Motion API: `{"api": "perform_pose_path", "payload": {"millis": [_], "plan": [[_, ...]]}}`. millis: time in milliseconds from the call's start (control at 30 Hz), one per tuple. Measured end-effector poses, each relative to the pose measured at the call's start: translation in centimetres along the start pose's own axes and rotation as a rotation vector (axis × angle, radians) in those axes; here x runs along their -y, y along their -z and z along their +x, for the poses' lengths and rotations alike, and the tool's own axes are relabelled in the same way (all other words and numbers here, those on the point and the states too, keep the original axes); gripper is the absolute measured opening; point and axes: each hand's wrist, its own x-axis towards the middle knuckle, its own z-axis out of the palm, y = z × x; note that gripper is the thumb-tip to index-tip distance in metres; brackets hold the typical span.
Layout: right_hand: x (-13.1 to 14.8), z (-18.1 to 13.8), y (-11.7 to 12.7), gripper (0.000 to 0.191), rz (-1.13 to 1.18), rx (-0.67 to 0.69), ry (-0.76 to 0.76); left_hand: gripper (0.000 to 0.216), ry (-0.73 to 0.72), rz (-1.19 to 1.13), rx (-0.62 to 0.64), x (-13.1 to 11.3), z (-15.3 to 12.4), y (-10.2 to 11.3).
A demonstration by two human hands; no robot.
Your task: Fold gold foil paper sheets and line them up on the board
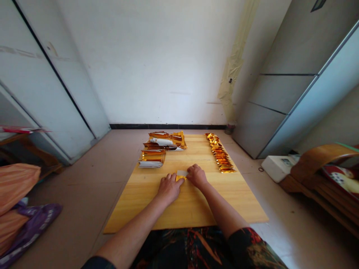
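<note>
A low wooden surface (196,209) is lying on a pale tiled floor (84,186) in a white-walled room, with a grey refrigerator (294,93) standing to the right and a wooden chair (322,168) sitting near it. Stacks of gold foil sheets (162,147) are resting at the surface's far left, and a row of folded gold pieces (220,153) is running along its far right. Both bare forearms are stretching forward to the middle, where the left hand (169,188) and right hand (197,175) are meeting knuckles up, each grip pinching an edge of a small gold paper (181,174) lying flat between them.
</note>
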Motion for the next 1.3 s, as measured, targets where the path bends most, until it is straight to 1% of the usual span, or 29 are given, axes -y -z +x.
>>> {"api": "perform_pose_path", "payload": {"millis": [233, 400, 667, 767, 867, 933, 1000, 1067, 1100, 1200, 1300], "plan": [[0.9, -0.2, 0.6, 0.02, -0.045, 0.036, -0.035, 0.043, 0.004, -0.028, -0.024, 0.2, 0.1, -0.8], [1.5, -0.1, 0.9, 0.019, -0.051, 0.048, -0.052, 0.043, 0.001, -0.036, -0.005, 0.3, 0.0, -0.5], [1.6, 0.1, 0.5, 0.018, -0.006, 0.027, -0.06, 0.043, -0.013, -0.039, 0.013, 0.5, -0.3, 0.0], [1.4, 0.1, 0.5, 0.019, 0.066, 0.022, -0.077, 0.042, -0.017, -0.046, 0.012, 0.5, -0.3, -0.1], [0.9, 0.6, 0.5, 0.03, 0.22, 0.025, -0.133, 0.042, -0.013, -0.053, 0.018, 0.6, -0.3, -0.1], [0.5, 1.0, 0.5, 0.036, 0.371, 0.069, -0.182, 0.043, -0.021, -0.057, 0.024, 0.6, -0.3, -0.1], [0.1, 1.5, 0.5, 0.034, 0.516, 0.13, -0.219, 0.046, -0.042, -0.065, 0.027, 0.8, -0.4, 0.0], [-0.1, 1.9, 0.6, 0.032, 0.598, 0.188, -0.235, 0.046, -0.075, -0.081, 0.023, 1.1, -0.3, 0.0], [-0.1, 2.0, 0.7, 0.032, 0.602, 0.211, -0.237, 0.045, -0.094, -0.092, 0.018, 1.3, -0.3, 0.0], [-0.5, 2.0, 0.9, 0.037, 0.54, 0.269, -0.187, 0.042, -0.157, -0.125, -0.006, 2.0, 0.0, -0.3], [-1.4, 1.6, 1.1, 0.038, 0.567, 0.314, -0.027, 0.042, -0.221, -0.159, -0.025, 2.9, 0.4, -0.8]]}}
